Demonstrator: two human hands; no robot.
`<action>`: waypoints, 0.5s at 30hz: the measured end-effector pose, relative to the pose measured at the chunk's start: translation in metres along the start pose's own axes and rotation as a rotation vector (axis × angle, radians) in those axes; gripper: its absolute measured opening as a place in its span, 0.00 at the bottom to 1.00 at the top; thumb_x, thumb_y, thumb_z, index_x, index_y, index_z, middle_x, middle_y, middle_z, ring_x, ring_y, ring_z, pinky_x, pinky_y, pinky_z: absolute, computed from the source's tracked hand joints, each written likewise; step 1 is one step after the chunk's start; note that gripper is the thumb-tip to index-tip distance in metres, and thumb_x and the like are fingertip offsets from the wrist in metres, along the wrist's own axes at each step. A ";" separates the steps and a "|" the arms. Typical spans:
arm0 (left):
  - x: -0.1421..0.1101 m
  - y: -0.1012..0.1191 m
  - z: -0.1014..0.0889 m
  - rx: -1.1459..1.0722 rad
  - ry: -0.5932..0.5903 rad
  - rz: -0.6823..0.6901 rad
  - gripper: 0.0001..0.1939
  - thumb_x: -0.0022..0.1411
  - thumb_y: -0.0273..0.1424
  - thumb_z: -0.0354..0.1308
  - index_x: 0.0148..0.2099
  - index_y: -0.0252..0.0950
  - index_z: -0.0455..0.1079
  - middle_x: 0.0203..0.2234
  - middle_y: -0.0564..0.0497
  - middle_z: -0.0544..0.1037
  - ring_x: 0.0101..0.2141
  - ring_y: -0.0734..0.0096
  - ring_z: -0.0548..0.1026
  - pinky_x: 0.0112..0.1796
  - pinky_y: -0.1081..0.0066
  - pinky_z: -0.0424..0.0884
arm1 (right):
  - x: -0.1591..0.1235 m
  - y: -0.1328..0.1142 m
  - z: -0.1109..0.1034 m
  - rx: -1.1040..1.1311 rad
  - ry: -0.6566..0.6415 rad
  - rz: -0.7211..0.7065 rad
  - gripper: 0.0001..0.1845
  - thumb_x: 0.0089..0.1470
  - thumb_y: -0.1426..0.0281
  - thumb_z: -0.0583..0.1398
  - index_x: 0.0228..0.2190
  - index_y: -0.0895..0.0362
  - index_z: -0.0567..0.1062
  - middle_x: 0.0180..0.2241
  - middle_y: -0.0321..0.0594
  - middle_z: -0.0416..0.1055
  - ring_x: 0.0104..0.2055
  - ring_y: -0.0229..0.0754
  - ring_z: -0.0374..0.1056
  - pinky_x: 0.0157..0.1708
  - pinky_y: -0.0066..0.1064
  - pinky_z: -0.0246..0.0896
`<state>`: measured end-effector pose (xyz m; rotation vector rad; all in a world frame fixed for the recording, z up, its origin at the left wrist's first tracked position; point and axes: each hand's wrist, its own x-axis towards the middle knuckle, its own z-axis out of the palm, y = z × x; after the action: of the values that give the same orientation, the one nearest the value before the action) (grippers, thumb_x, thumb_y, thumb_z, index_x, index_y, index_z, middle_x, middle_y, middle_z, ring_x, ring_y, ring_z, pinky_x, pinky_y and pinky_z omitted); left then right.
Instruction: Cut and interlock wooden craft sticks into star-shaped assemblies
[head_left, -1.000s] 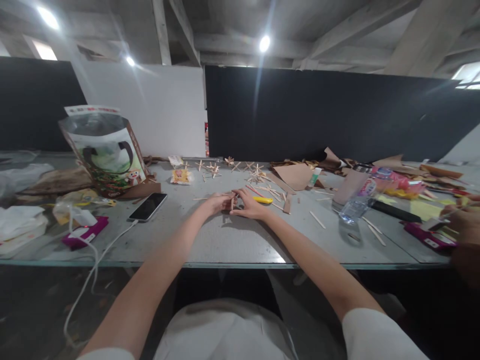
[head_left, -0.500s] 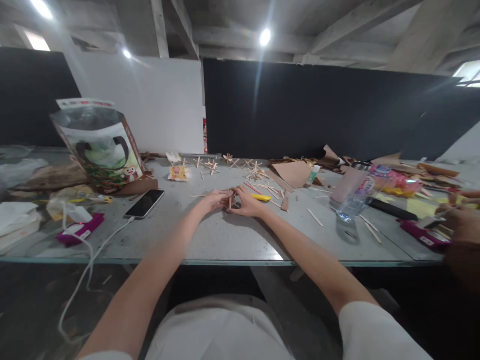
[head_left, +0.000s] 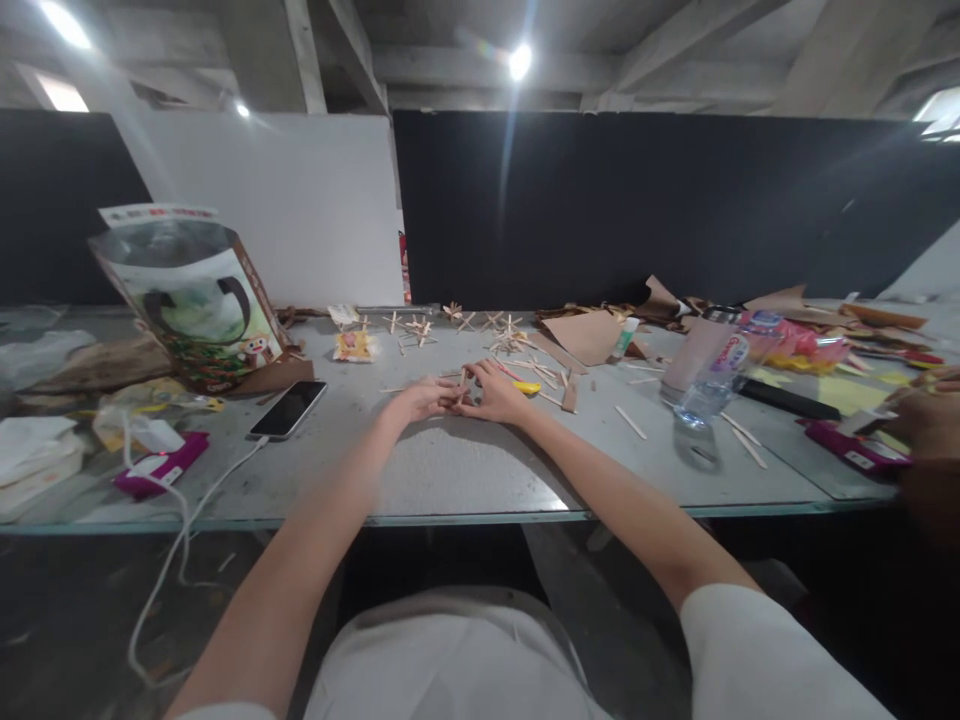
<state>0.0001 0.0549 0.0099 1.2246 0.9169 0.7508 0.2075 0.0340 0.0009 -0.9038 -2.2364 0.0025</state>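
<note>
My left hand (head_left: 426,398) and my right hand (head_left: 495,394) meet low over the table, fingers curled toward each other. Between the fingertips is a small upright wooden stick (head_left: 463,380), pinched from both sides; the fingers hide most of it. Just behind the right hand lies a yellow object (head_left: 527,387), partly covered, with a reddish strip by it. Loose flat wooden sticks (head_left: 551,378) are scattered beyond that hand. Several crossed-stick pieces (head_left: 420,328) stand farther back, near the wall.
To the left are a phone (head_left: 289,408) on a white cable, a purple box (head_left: 161,465), a snack packet (head_left: 355,346) and a large printed bag (head_left: 195,305). At right stand a clear bottle (head_left: 709,385), a glue stick (head_left: 625,338) and brown paper (head_left: 581,335). Another person's hand (head_left: 930,415) is far right.
The view has shifted slightly. Both hands stay together at the same spot, with the fingers moved a little around the stick; the right hand covers more of the yellow object.
</note>
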 end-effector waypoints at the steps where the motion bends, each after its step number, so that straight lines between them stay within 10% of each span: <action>1: 0.000 0.000 0.000 0.002 0.002 0.000 0.13 0.54 0.31 0.80 0.39 0.31 0.82 0.30 0.42 0.84 0.28 0.69 0.80 0.39 0.68 0.77 | 0.000 0.001 0.000 -0.003 0.004 0.003 0.38 0.55 0.50 0.70 0.57 0.62 0.71 0.51 0.57 0.73 0.55 0.61 0.69 0.56 0.53 0.68; 15: 0.006 -0.010 -0.001 0.001 0.036 0.068 0.07 0.59 0.27 0.74 0.36 0.29 0.81 0.27 0.43 0.82 0.30 0.66 0.78 0.42 0.64 0.74 | -0.002 0.010 0.006 0.075 -0.016 0.003 0.48 0.53 0.43 0.70 0.64 0.60 0.69 0.55 0.58 0.69 0.58 0.62 0.69 0.59 0.56 0.67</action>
<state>0.0020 0.0588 -0.0009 1.2517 0.9084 0.8293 0.2108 0.0418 -0.0078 -0.8695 -2.2342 0.0950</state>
